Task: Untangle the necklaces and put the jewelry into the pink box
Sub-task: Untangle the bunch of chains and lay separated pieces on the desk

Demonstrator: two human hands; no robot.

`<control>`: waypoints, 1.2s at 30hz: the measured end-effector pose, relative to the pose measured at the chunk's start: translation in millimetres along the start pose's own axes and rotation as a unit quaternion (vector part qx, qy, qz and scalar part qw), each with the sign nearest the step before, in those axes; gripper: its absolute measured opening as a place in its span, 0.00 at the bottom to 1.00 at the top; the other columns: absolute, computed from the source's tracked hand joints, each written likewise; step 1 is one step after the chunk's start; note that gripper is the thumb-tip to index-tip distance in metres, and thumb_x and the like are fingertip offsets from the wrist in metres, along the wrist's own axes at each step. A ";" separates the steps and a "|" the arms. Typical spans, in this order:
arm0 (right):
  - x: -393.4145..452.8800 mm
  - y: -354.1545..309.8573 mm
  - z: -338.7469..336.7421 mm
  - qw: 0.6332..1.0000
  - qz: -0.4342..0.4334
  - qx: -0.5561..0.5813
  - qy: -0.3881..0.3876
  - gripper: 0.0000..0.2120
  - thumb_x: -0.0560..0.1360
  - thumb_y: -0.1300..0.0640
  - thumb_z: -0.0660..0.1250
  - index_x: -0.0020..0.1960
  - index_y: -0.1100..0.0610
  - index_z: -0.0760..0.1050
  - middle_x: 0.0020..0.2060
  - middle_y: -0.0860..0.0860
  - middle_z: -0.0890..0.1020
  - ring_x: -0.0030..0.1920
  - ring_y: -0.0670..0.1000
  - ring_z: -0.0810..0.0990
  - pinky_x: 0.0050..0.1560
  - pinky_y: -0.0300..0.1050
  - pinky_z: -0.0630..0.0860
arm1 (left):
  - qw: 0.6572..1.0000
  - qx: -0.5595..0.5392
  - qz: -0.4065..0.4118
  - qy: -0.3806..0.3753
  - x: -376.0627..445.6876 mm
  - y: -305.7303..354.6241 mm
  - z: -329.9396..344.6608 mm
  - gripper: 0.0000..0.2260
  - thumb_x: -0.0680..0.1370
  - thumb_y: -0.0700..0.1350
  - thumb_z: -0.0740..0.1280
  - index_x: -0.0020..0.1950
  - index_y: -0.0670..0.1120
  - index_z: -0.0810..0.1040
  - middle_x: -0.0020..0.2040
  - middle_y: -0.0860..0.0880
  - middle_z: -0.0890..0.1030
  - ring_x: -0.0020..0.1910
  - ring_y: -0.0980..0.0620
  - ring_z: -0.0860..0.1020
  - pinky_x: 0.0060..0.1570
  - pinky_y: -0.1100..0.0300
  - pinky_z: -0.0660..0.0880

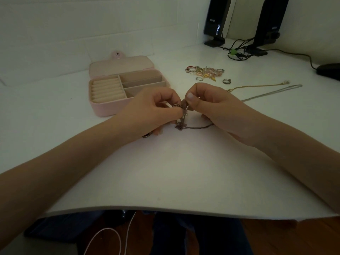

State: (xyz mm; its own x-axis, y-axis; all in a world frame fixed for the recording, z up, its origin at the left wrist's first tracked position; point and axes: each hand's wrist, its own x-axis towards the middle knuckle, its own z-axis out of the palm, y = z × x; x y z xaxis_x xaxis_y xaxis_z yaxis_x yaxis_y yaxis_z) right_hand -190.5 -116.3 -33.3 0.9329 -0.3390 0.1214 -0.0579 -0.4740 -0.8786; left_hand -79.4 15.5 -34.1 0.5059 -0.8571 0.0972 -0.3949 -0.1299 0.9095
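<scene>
A knot of tangled necklaces (181, 122) hangs between my two hands just above the white table. My left hand (150, 109) pinches the chains from the left, and my right hand (207, 103) pinches them from the right, thumb on top. One thin strand trails under my right hand. The pink box (103, 109) stands open behind my left hand, its lid folded back and its beige compartments bare. A gold chain (257, 86) and a silver chain (272, 92) lie stretched out to the right. A pile of beaded bracelets and rings (205, 70) sits further back.
A loose silver ring (226, 81) lies near the pile. Two black speakers (217, 21) with cables (237, 50) stand at the back right, and a dark object (329, 70) lies at the right edge. The table's front edge (165, 208) is close to me.
</scene>
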 end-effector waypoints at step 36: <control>1.7 3.7 -6.6 0.975 -0.019 0.218 -0.042 0.06 0.71 0.54 0.66 0.43 0.56 0.73 0.39 0.49 0.76 0.39 0.43 0.75 0.40 0.36 0.73 | 0.995 -0.085 -0.029 0.036 4.3 -3.7 -1.9 0.08 0.74 0.36 0.69 0.36 0.45 0.76 0.35 0.41 0.77 0.29 0.50 0.75 0.20 0.64 0.67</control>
State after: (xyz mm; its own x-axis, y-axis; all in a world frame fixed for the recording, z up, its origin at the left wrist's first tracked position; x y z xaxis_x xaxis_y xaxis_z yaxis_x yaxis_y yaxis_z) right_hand -191.4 -124.0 -33.3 0.9586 -0.2506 0.1353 0.1168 -0.0872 -0.9893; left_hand -74.3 13.3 -36.3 0.5808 -0.8114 0.0658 -0.2305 -0.0864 0.9692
